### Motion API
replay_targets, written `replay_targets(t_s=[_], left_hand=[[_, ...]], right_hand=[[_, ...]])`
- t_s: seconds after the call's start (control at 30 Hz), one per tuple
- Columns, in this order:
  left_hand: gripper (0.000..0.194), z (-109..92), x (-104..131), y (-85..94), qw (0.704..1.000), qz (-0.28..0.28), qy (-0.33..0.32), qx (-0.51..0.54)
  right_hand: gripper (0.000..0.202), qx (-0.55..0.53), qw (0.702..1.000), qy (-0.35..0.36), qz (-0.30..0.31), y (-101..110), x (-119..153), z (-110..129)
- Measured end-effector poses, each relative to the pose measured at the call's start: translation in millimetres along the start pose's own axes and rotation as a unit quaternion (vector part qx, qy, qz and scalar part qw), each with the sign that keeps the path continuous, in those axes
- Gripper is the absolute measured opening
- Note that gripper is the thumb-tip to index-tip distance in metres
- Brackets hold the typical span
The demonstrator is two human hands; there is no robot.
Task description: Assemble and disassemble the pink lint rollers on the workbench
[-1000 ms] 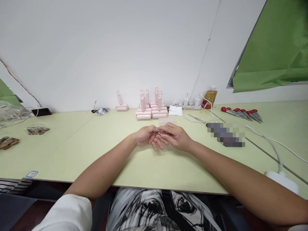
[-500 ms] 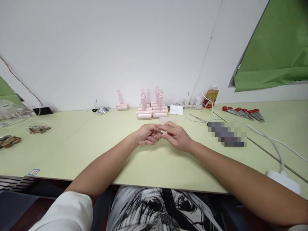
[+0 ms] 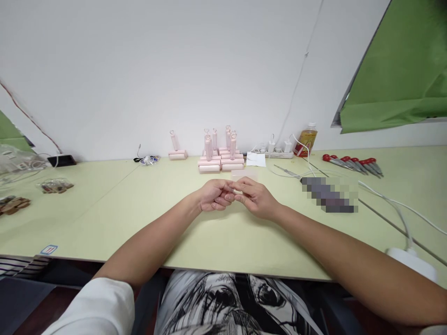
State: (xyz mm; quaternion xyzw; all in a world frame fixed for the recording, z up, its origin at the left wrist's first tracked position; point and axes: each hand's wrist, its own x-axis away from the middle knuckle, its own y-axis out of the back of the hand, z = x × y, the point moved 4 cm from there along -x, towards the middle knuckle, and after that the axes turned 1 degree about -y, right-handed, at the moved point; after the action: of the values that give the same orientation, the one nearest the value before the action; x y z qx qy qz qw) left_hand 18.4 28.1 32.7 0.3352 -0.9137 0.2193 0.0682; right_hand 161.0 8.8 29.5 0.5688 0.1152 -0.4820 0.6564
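My left hand (image 3: 215, 195) and my right hand (image 3: 256, 196) meet over the middle of the table, fingertips close together. Between them is a small pale piece (image 3: 237, 191), mostly covered by the fingers, so its kind cannot be made out. My right hand pinches it between thumb and fingers. The left thumb and forefinger press on its other end, with the remaining left fingers curled. Just beyond the hands lies a flat, pale pink translucent piece (image 3: 244, 174). Behind it stand several pink lint rollers (image 3: 232, 160) with upright handles, and one more lint roller (image 3: 178, 154) stands apart to the left.
A white paper (image 3: 256, 159), a power strip (image 3: 279, 154) and a drink bottle (image 3: 306, 140) sit along the wall. Red-ended tools (image 3: 352, 164), a blurred dark object (image 3: 328, 194), white cables and a white charger (image 3: 412, 264) occupy the right. Bagged brown pieces (image 3: 56, 185) lie left.
Both hands stay almost in place. The small pale piece between the fingers shows slightly less than before, and the fingers have shifted a little.
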Motion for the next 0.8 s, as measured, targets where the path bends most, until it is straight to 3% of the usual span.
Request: replay_targets(t_s=[0.8], left_hand=[[0.025, 0.6, -0.5, -2.1, 1.000, -0.003, -0.002, -0.013]], right_hand=[[0.032, 0.009, 1.000, 0.003, -0.002, 0.3, 0.5, 1.3]])
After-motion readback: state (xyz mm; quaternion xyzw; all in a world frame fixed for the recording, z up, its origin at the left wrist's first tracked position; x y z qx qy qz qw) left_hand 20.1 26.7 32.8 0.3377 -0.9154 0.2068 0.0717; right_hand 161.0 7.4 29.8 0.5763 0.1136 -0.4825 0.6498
